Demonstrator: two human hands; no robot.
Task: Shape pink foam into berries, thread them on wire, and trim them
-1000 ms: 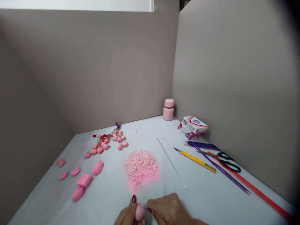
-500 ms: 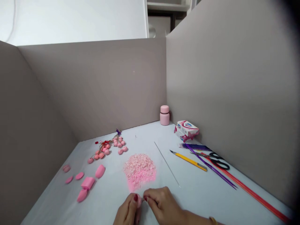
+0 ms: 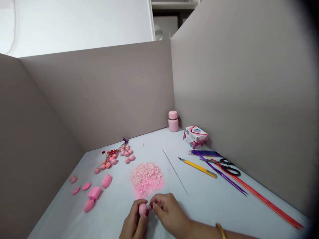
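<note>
On the near side of the pink shavings (image 3: 147, 179), the left hand (image 3: 134, 220) grips a pink ball (image 3: 143, 209), now showing clearly where fingers mostly hid it a moment ago. Beside it, the right hand (image 3: 169, 212) has its fingertips pinched together; whether they hold anything cannot be told.

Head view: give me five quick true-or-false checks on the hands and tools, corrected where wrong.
1. The left hand holds a pink ball. True.
2. The yellow craft knife lies left of the pile of pink crumbs. False: it lies to the right.
3. The thin metal rod lies between pile and knife. True.
4. The right hand grips the black-handled scissors. False: its fingertips are close beside the ball; the scissors lie well apart.
5. The pink flask has tipped over. False: it stands upright.
</note>
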